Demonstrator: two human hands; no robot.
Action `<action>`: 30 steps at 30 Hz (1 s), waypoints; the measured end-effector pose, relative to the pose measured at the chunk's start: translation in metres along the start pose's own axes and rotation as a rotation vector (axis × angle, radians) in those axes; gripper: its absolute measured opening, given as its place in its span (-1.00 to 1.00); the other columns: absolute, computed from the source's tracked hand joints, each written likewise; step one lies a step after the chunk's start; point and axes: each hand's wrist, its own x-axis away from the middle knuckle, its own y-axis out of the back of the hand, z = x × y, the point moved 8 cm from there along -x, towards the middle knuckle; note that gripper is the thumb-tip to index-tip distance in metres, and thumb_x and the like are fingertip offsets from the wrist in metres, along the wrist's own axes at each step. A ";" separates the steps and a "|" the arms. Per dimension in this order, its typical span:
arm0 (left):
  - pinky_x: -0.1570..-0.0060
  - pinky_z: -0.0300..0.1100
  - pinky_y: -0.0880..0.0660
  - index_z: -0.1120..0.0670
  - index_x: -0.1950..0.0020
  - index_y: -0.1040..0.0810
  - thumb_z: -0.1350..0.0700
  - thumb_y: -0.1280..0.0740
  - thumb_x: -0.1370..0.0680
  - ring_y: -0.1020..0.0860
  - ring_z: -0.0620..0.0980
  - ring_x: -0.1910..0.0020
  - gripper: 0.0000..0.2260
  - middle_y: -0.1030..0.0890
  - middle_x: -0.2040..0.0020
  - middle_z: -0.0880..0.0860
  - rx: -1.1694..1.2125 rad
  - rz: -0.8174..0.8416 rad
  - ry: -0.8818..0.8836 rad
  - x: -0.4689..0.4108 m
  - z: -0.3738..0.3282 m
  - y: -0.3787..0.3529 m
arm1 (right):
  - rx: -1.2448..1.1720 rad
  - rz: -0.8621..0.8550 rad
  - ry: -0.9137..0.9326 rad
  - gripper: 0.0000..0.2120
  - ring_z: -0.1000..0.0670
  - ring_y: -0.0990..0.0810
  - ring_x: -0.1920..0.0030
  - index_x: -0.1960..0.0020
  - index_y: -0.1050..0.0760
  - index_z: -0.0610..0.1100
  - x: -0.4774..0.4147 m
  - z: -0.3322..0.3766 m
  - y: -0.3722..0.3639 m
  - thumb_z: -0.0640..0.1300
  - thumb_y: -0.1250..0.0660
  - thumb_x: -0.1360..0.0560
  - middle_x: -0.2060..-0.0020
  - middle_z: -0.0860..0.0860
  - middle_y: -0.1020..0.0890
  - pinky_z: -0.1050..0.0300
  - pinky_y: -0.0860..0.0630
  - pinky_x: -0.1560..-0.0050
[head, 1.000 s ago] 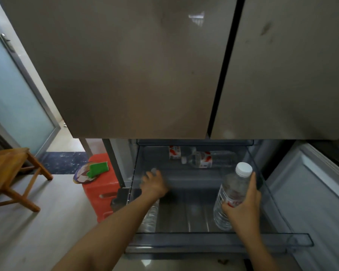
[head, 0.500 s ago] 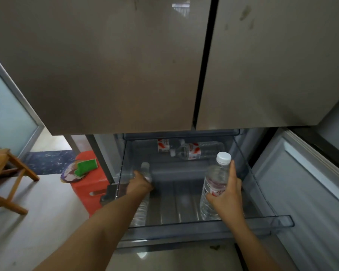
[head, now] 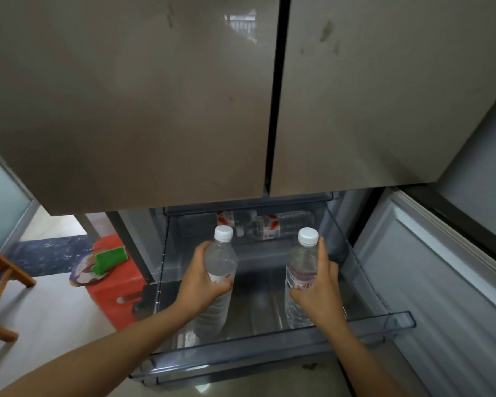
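Hands reach into a transparent pulled-out fridge drawer (head: 269,353): left hand (head: 204,277) curls round an upright clear plastic white-capped water bottle (head: 221,259); right hand (head: 317,287) grips its upright twin bottle (head: 302,262), well apart to the right.

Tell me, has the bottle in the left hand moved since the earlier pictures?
Yes. The left bottle, lying before by the left wall of the drawer, is now upright in the left hand, lifted and further from that wall.
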 end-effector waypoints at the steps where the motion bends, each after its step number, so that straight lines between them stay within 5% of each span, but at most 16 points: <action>1: -0.08 -0.15 -0.45 -0.23 -0.21 -0.16 0.22 -0.53 -0.27 -0.47 -0.05 -0.11 -0.26 -0.44 -0.13 -0.05 0.033 0.000 -0.023 0.003 -0.008 0.001 | 0.006 0.003 0.007 0.06 -0.13 -0.34 -0.29 -0.43 0.14 0.19 0.000 0.001 0.000 -0.38 -0.47 -0.28 -0.27 -0.11 -0.22 -0.04 -0.36 -0.27; 8: 0.01 -0.49 -0.41 -0.51 -0.16 -0.14 -0.14 -0.44 -0.15 -0.38 -0.40 -0.14 -0.28 -0.32 -0.16 -0.34 0.154 -0.043 -0.232 0.025 -0.061 0.016 | 0.059 0.038 0.098 0.04 -0.05 -0.36 -0.27 -0.28 0.19 0.34 0.003 0.011 -0.005 -0.32 -0.49 -0.29 -0.26 -0.07 -0.24 0.13 -0.38 -0.24; 15: 0.03 -0.58 -0.36 -0.54 -0.12 -0.15 -0.10 -0.47 -0.12 -0.37 -0.48 -0.11 -0.26 -0.33 -0.07 -0.55 0.188 -0.234 -0.362 0.038 -0.102 0.079 | 0.099 0.249 0.352 -0.05 0.35 -0.32 -0.11 -0.27 0.16 0.38 0.005 0.076 -0.022 -0.28 -0.44 -0.34 -0.13 0.12 -0.24 0.64 -0.25 -0.01; 19: 0.15 -0.51 -0.40 -0.31 -0.17 -0.19 0.24 -0.59 -0.16 -0.38 -0.54 -0.02 -0.16 -0.37 -0.05 -0.38 0.212 -0.456 -0.302 0.057 -0.098 0.131 | 0.037 0.318 0.534 -0.06 0.41 -0.26 -0.18 -0.29 0.07 0.37 0.006 0.138 -0.034 -0.27 -0.47 -0.30 -0.15 0.17 -0.28 0.65 -0.21 -0.06; 21: 0.12 -0.44 -0.38 -0.18 -0.20 -0.19 0.18 -0.58 -0.17 -0.39 -0.50 -0.02 -0.22 -0.35 -0.05 -0.34 0.197 -0.572 -0.266 0.072 -0.090 0.164 | -0.032 0.342 0.617 -0.05 0.43 -0.26 -0.20 -0.28 0.02 0.39 0.009 0.165 -0.044 -0.29 -0.49 -0.28 -0.18 0.27 -0.25 0.60 -0.23 -0.12; 25: -0.03 -0.22 -0.42 -0.26 -0.18 -0.24 -0.27 -0.48 -0.05 -0.46 -0.18 -0.17 -0.22 -0.42 -0.16 -0.17 0.108 -0.752 -0.215 0.107 -0.074 0.218 | -0.155 0.436 0.732 -0.04 0.40 -0.30 -0.24 -0.23 0.00 0.57 0.022 0.208 -0.069 -0.18 -0.47 -0.23 -0.22 0.33 -0.25 0.52 -0.29 -0.17; 27: -0.03 -0.23 -0.43 -0.25 -0.18 -0.24 -0.23 -0.47 -0.06 -0.46 -0.02 -0.21 -0.25 -0.43 -0.16 -0.12 0.051 -0.856 -0.172 0.129 -0.064 0.236 | -0.190 0.527 0.776 -0.04 0.43 -0.30 -0.22 -0.21 0.00 0.59 0.031 0.225 -0.090 -0.18 -0.48 -0.22 -0.22 0.35 -0.24 0.55 -0.29 -0.12; 30: -0.02 -0.29 -0.40 -0.25 -0.16 -0.25 -0.15 -0.45 -0.06 -0.46 -0.09 -0.15 -0.28 -0.42 -0.11 -0.19 0.041 -1.006 -0.093 0.167 -0.049 0.253 | -0.212 0.685 0.831 -0.06 0.43 -0.31 -0.21 -0.21 -0.02 0.57 0.050 0.248 -0.131 -0.16 -0.48 -0.21 -0.21 0.31 -0.27 0.53 -0.31 -0.12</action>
